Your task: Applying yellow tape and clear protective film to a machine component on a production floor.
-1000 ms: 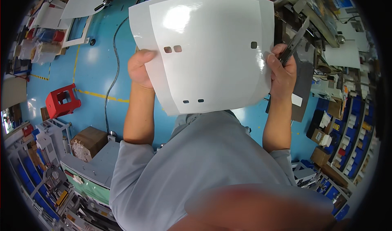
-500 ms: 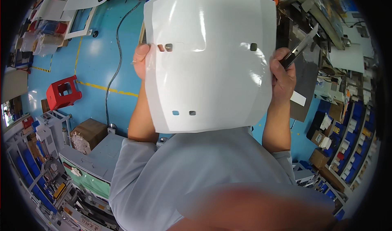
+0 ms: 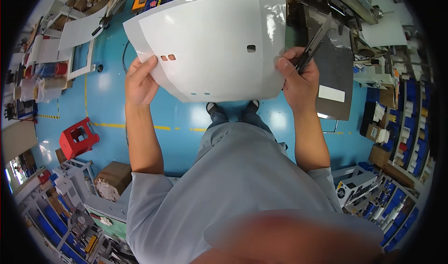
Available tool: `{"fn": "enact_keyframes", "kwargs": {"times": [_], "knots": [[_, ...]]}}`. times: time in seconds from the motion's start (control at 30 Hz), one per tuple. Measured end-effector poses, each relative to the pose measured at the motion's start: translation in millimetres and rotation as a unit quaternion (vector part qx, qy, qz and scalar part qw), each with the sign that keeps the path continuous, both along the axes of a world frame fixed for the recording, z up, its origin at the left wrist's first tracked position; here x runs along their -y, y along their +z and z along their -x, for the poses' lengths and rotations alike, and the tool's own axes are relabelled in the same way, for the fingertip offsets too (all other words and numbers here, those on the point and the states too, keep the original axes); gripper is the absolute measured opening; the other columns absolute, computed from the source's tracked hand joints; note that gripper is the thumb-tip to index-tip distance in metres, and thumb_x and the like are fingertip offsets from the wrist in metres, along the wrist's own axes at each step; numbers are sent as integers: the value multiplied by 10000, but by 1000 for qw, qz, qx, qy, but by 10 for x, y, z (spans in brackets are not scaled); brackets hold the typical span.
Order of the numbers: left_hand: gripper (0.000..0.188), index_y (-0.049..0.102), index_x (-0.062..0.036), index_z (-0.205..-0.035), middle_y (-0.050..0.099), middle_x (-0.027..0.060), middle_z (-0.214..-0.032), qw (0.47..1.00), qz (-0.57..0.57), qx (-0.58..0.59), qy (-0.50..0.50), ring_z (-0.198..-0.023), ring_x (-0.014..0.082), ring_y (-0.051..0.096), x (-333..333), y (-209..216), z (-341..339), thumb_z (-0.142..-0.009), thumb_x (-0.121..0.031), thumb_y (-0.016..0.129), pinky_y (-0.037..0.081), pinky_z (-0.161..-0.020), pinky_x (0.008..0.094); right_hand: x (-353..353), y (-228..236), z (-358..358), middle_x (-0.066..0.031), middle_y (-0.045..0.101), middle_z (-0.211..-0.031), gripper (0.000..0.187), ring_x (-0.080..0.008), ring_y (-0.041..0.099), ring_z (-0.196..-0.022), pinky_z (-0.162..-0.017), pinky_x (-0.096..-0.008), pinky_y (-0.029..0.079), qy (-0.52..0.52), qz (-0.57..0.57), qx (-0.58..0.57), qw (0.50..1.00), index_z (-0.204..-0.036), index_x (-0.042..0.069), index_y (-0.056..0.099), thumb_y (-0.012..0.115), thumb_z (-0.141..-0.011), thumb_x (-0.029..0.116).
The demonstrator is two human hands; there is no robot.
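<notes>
A flexible white sheet (image 3: 210, 35) with a clear, glossy film margin spans the space between my hands, bowed and tilted. Small rounded cutouts pierce it: a pair near its left side, one toward the right, and two along the near edge. My left hand (image 3: 141, 84) pinches the left edge, thumb on top. At the opposite edge, my right hand (image 3: 301, 84) grips the film between thumb and fingers. That same hand also holds a utility knife (image 3: 311, 49), its blade extended and pointing away, up and to the right. The fingers beneath the sheet are hidden.
Right of the sheet lies a dark panel (image 3: 343, 63) bearing a white rectangle (image 3: 331, 93). A red stool (image 3: 78, 139) stands on the blue floor at left, near a cardboard box (image 3: 113, 177). Shelves with blue bins (image 3: 405, 128) line the right side.
The sheet has moved away from my body and tilted, uncovering my feet and the floor. My left hand has shifted left and its thumb now shows on top. Both grips remain.
</notes>
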State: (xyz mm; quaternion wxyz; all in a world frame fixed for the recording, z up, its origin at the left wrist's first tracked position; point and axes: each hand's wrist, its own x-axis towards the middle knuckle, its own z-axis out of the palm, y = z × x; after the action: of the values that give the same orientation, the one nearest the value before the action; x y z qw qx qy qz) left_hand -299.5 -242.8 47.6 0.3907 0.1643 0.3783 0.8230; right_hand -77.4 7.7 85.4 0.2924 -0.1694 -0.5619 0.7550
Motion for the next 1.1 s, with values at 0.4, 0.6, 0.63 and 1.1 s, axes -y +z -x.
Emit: {"fn": "enact_keyframes", "kwargs": {"times": [0.4, 0.6, 0.63, 1.1], "knots": [[256, 583, 21, -1162, 674, 123, -1053, 998, 18, -46, 32, -954, 182, 655, -110, 227, 53, -938, -96, 546, 519, -845, 318, -92, -86, -48, -16, 601, -855, 171, -101, 586, -769, -703, -220, 471, -45, 47, -7, 998, -978, 44, 563, 678, -856, 13], [270, 564, 18, -1185, 672, 116, -1030, 998, 11, -58, 33, -943, 183, 640, -32, 221, 139, -946, -105, 534, 497, -868, 327, 108, 86, -9, -40, 598, -830, 196, -107, 572, -733, -667, -235, 477, -28, -27, -110, 993, -944, 30, 548, 670, -821, -62], [275, 557, 19, -1192, 661, 110, -1050, 998, 5, -55, 37, -969, 178, 624, -13, 228, 160, -948, -104, 522, 479, -890, 329, 132, 119, 2, -45, 594, -825, 226, -104, 570, -727, -666, -234, 476, -24, -23, -109, 994, -935, 33, 547, 687, -796, -76], [222, 555, 19, -1138, 649, 104, -1046, 989, 66, -48, 125, -954, 169, 614, -133, -19, 492, -954, -99, 518, 484, -867, 307, 106, 74, 166, -82, 667, -865, 81, -13, 409, -510, -447, -172, 306, -65, 17, 24, 997, -968, 53, 551, 605, -908, 62]]}}
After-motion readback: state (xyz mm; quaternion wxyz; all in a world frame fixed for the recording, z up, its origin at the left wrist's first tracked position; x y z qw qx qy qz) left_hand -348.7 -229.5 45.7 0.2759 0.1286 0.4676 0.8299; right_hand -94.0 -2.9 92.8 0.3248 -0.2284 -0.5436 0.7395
